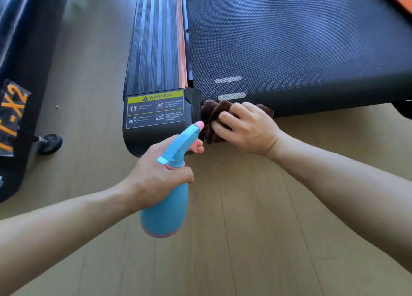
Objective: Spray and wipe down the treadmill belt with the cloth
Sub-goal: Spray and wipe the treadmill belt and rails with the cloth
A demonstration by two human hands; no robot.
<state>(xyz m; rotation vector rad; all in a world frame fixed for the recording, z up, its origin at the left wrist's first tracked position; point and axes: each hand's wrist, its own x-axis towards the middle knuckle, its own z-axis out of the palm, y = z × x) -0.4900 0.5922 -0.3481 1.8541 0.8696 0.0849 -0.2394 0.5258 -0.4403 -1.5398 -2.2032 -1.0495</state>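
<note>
Currently: right hand (247, 128), grip bunched round the cloth (211, 115), sits at the belt (301, 50)'s near end, left corner. Belt's long axis runs away ahead. Left hand (160, 173), grip wrapping the spray bottle (169, 202), hangs short of the belt; right hand nearer.

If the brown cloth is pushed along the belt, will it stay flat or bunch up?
Probably floppy: the brown cloth lies crumpled in folds under the right hand. It likely bunches on the textured belt unless pressed flat.
</note>
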